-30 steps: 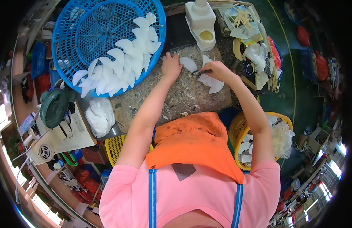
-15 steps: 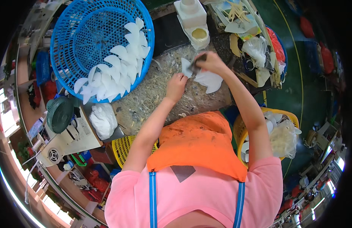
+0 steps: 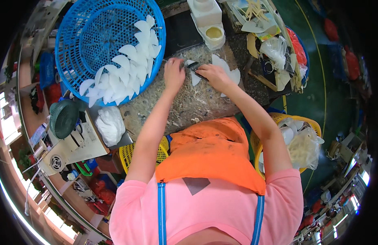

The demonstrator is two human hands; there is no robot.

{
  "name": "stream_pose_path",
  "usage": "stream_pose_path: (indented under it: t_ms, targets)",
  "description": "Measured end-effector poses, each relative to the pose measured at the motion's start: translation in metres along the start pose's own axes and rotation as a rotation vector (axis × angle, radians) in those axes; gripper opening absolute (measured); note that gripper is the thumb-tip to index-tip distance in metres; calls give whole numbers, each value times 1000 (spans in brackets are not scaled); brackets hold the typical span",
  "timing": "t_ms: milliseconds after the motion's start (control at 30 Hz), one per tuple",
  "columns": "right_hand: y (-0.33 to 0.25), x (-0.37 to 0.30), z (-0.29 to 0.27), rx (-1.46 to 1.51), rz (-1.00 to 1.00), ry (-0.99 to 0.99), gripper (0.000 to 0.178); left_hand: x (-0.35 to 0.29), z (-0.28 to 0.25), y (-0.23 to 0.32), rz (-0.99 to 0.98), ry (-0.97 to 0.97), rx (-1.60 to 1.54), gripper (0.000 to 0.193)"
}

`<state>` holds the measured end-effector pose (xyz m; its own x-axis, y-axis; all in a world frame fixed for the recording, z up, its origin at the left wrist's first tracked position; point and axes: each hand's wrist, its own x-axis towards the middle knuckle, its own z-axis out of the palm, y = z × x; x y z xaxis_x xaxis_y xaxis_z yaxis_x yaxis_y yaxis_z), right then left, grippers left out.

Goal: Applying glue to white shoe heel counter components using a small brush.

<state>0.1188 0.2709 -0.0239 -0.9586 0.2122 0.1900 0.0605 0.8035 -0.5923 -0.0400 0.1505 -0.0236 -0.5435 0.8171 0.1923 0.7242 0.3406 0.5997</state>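
My right hand [image 3: 213, 76] is closed on a small dark tool [image 3: 192, 65], its exact kind unclear. Beneath the tool, a white, thin curved piece [image 3: 195, 79] lies on the worn work board [image 3: 156, 107], partly covered. My left hand [image 3: 174, 75] is beside the blue basket's rim, its fingers curled. What they hold, if anything, I cannot make out. To the right of the tool, more white flat pieces [image 3: 221, 62] lie partly behind my right hand. Many overlapping white crescent-like pieces [image 3: 132, 67] rest in the blue basket [image 3: 159, 30].
A white machine-like block with a round opening [image 3: 214, 33] stands at the board's far edge. Plastic bags [image 3: 274, 52] and scraps crowd the right side. Yellow baskets [image 3: 315, 125] flank me. A white bag [image 3: 110, 125] and a green fan [image 3: 64, 118] are at left.
My left hand has moved left and away, off the white piece it was touching. My right hand has come nearer and left with the dark tool. The loose white pieces have shifted slightly.
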Motion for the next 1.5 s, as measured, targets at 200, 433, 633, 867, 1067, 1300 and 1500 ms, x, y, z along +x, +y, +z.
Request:
stream_pose_path:
  t_ms: [200, 433, 633, 867, 1067, 1300, 1500]
  targets:
    - [-39, -36, 14, -8, 96, 34, 27, 34, 22, -4, 58, -417, 114, 27]
    - [-81, -60, -1, 235, 454, 11, 24, 9, 21, -15, 126, -320, 147, 11]
    - [-86, -74, -1, 225, 520, 93, 21, -30, -100, 18, 21, -97, -236, 12]
    - [-82, -62, 12, 287, 544, 142, 20, -3, -205, -120, 143, 405, 454, 13]
    - [-43, -69, -26, 469, 916, 328, 22, -5, -177, -161, -408, 214, 426, 18]
    - [-24, -113, -59, 768, 1076, 465, 21, 3, -188, -196, -463, -181, 948, 15]
    - [-18, -132, -58, 847, 1112, 678, 22, 55, -158, -42, 155, 397, 663, 32]
